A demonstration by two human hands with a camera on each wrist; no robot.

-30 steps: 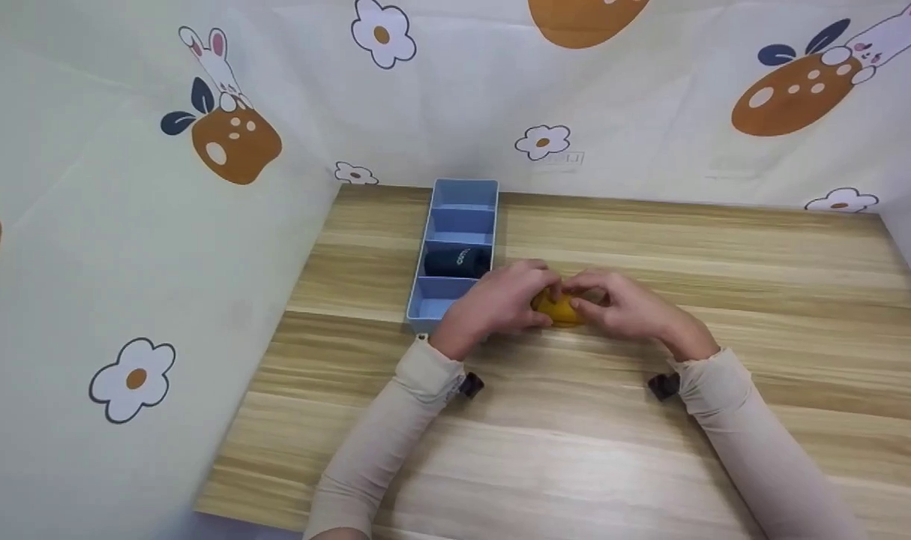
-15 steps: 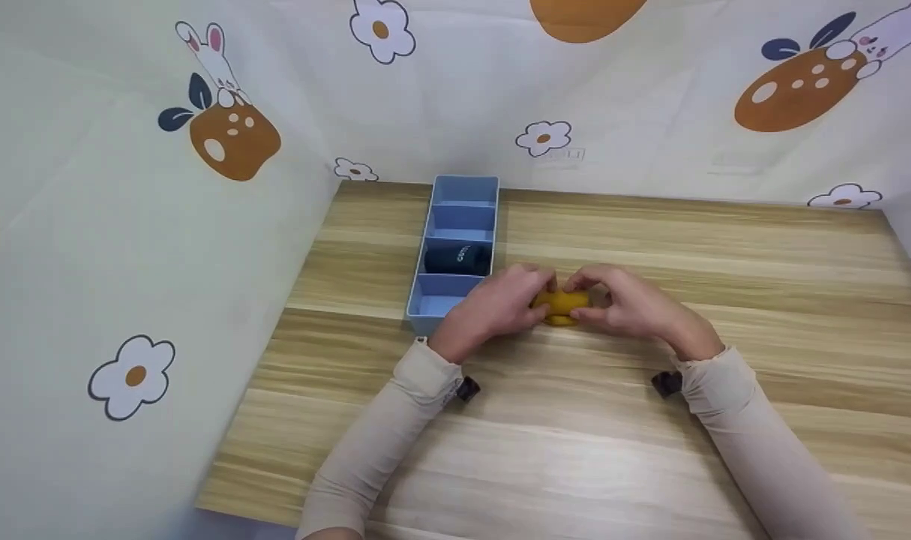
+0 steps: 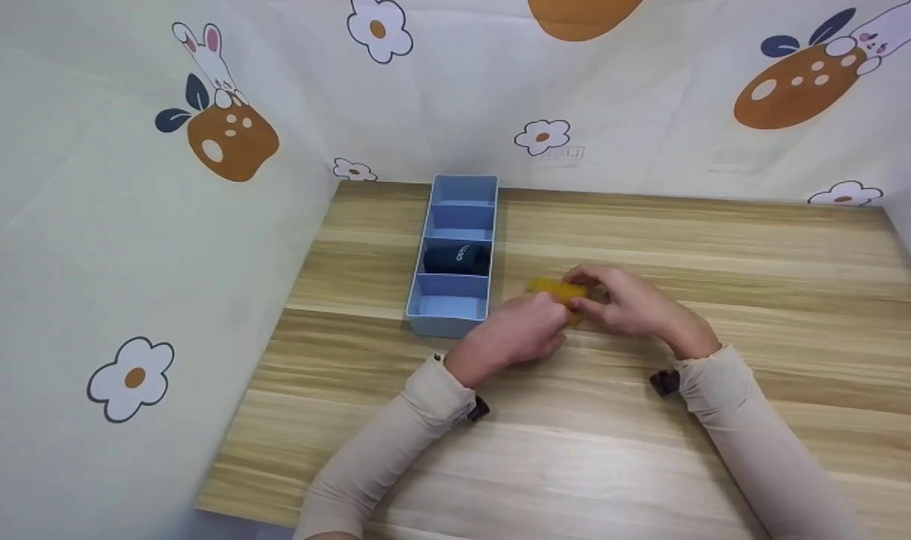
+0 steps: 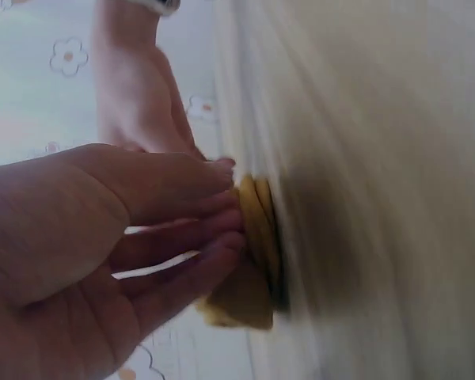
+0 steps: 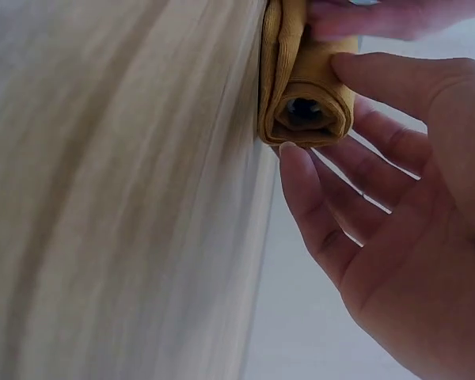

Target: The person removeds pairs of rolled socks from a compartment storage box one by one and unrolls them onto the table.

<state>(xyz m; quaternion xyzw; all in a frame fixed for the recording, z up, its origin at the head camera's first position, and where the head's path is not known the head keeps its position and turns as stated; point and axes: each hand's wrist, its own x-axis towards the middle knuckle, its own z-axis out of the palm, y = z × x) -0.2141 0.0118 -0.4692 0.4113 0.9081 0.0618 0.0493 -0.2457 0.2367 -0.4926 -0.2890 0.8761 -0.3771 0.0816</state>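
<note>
A rolled mustard-yellow ribbed cloth (image 3: 551, 286) lies on the wooden table (image 3: 612, 450) between both hands. My right hand (image 3: 635, 304) holds its right end, thumb on one side and fingers on the other. The right wrist view shows the cloth's spiral end (image 5: 321, 75), with a dark hollow in the middle. My left hand (image 3: 522, 326) is at the near side of the roll and covers part of it in the head view. In the left wrist view, the thumb and fingers of that hand pinch at the layered edge of the cloth (image 4: 257, 226).
Left of the hands stands a pale blue box (image 3: 448, 325) with several compartments in a row. A dark roll (image 3: 455, 259) with white lettering lies in one of them. A patterned sheet (image 3: 650, 97) hangs behind the table and along its left side.
My left hand has moved toward the near side and slightly right, uncovering the box's nearest compartment and the cloth's far left part. The right hand has stayed at the right end.
</note>
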